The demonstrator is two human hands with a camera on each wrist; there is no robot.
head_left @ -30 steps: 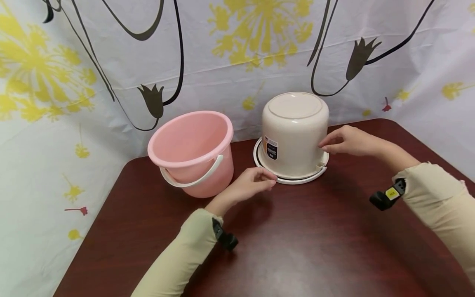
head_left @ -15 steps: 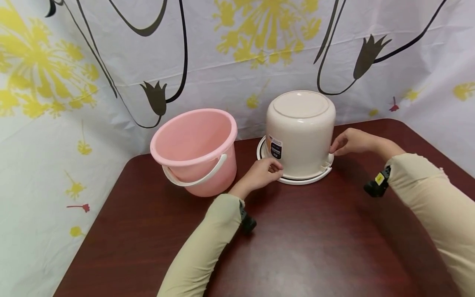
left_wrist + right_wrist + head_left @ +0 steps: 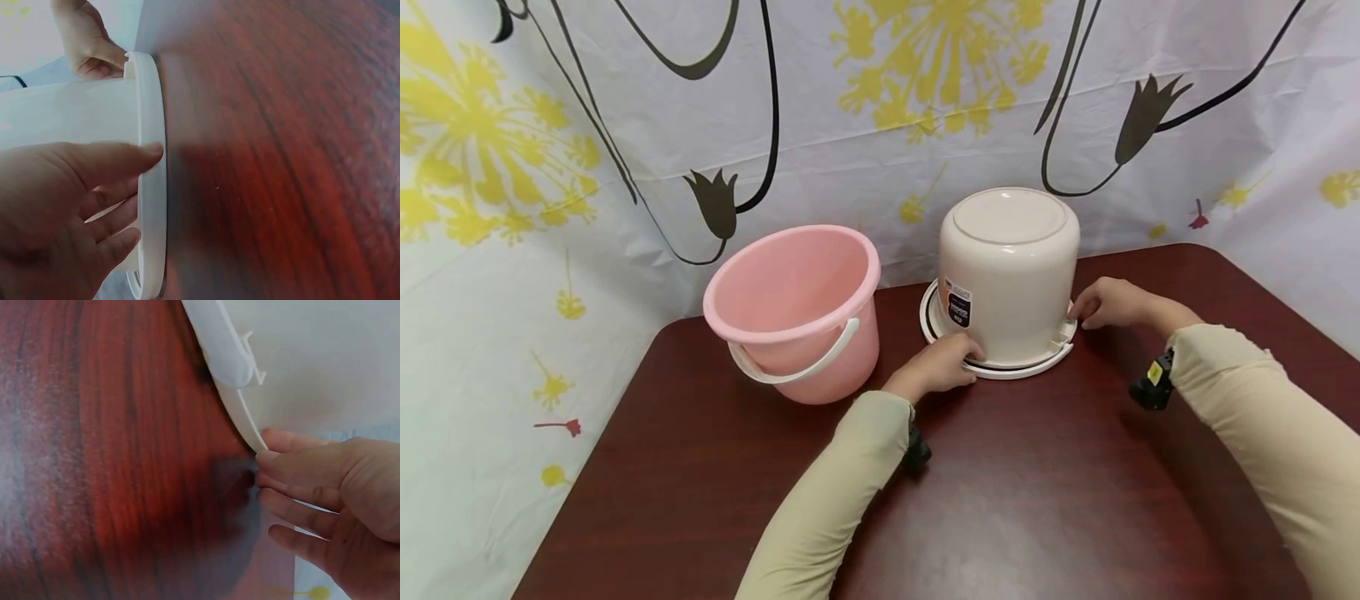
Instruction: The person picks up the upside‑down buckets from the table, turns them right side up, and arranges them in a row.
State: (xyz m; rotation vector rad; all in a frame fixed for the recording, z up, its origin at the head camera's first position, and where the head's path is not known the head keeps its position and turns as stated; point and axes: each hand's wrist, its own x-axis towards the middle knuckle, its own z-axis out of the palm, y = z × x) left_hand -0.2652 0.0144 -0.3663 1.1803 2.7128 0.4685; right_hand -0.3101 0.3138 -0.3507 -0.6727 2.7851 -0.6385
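Observation:
A cream bucket (image 3: 1011,267) stands upside down toward the back of the table, a printed label (image 3: 957,304) on its side. Its white handle (image 3: 228,365) lies round the rim near the tabletop. At the front left of the rim my left hand (image 3: 942,363) pinches the edge; in the left wrist view the thumb is on the outer band and the fingers are behind it. My right hand (image 3: 1108,302) grips the rim on the right side, beside the handle's joint. The right wrist view shows its thumb and forefinger on the rim (image 3: 250,428).
Left of the cream bucket, a pink bucket (image 3: 790,287) with a white handle (image 3: 805,367) stands mouth up, behind my left forearm. Both are on a dark red wooden table (image 3: 1037,492). A flower-printed cloth (image 3: 850,100) hangs close behind the table.
Both hands have come in to the cream bucket and lowered to its rim, where they now take hold. The bucket itself stays in place; the head view shifted slightly.

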